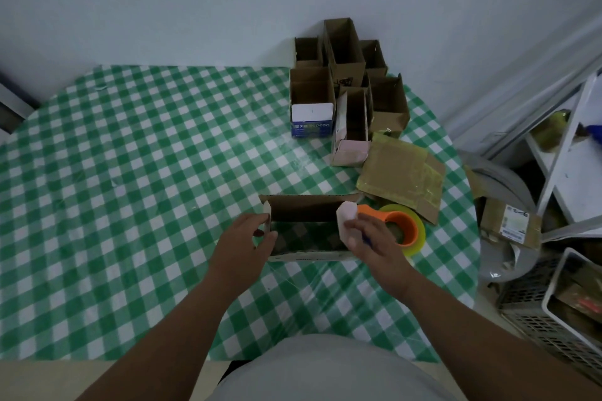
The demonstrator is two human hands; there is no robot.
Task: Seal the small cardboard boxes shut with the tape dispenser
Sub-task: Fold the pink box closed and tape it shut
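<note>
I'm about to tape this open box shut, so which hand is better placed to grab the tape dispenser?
Right. The right hand is at the box's right end flap, and the orange tape dispenser lies just beyond it. The left hand holds the far-side left end and would have to cross over the box.

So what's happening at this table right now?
A person is working on an open brown cardboard box on the green checked tablecloth. The left hand holds its left end flap, and the right hand holds the right end flap. The orange tape dispenser with yellowish tape lies untouched just to the right. More open boxes wait at the far edge.
</note>
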